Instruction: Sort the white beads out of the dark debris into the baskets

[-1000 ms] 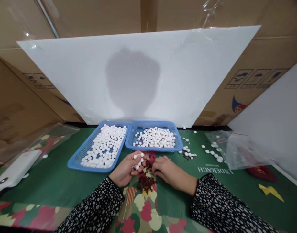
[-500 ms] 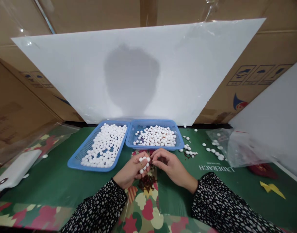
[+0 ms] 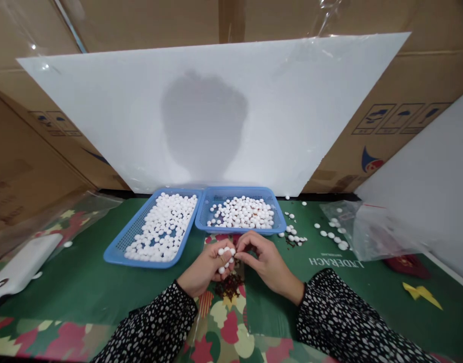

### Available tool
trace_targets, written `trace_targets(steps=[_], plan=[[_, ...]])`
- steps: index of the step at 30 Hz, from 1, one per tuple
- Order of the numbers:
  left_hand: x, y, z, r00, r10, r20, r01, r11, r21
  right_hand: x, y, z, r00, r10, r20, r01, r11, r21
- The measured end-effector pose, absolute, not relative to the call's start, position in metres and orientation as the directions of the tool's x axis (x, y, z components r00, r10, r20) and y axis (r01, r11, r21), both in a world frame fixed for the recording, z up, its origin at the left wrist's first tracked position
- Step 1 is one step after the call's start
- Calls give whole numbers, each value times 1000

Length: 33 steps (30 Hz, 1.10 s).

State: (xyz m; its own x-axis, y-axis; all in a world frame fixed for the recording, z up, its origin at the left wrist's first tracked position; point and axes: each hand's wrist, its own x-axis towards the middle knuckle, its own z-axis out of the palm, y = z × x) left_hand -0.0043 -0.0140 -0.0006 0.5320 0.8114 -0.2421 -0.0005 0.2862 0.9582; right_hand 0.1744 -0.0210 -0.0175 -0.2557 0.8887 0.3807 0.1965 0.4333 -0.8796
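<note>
Several small white balls [image 3: 227,256] are gathered in my left hand [image 3: 205,264], its fingers curled round them and its thumb lying across. My right hand [image 3: 264,259] is right beside it, thumb and fingertips pinched together near the balls; what the pinch holds, if anything, is too small to make out. Below the left hand, a little heap of dark reddish-brown bits [image 3: 229,287] lies on the patterned strip. Just beyond the hands stands a blue basket [image 3: 237,231] partly filled with white balls, and another blue basket [image 3: 116,247], also holding many, stands at its left.
Loose white balls [image 3: 292,231] and brown crumbs lie right of the baskets. Further right are a clear plastic bag [image 3: 379,229], a dark red packet [image 3: 407,267] and a yellow scrap [image 3: 422,293]. A white handled object [image 3: 25,264] lies at left. A white board [image 3: 280,116] stands behind.
The fingertips of my right hand have come closer together and nearer the balls in my left hand. The baskets and the loose balls stay where they were.
</note>
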Motion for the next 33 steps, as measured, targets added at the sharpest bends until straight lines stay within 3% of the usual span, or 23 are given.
trace_targets(steps=[15,18,21,24,26,29,33], plan=[[-4,-13,3,558,801,-216,-6,264,964,172,-23,-11,-262,832,489,226,545,-807],[-3,-12,3,538,816,-211,-75,296,952,174,-22,-12,-211,908,361,107,389,-915],[-2,-10,1,488,834,-258,-106,350,931,180,-21,-18,-303,948,101,-107,71,-992],[-3,-8,-1,446,841,-307,-111,392,913,186,-17,-24,-416,909,-23,-83,-64,-995],[-4,-7,-1,416,851,-321,-125,404,906,190,-13,-25,-407,913,15,98,60,-993],[-6,-5,0,366,863,-348,-168,429,888,194,-10,-23,-436,884,166,378,348,-858],[-9,-3,1,373,860,-350,-194,441,876,194,-9,-26,-533,814,232,487,519,-702]])
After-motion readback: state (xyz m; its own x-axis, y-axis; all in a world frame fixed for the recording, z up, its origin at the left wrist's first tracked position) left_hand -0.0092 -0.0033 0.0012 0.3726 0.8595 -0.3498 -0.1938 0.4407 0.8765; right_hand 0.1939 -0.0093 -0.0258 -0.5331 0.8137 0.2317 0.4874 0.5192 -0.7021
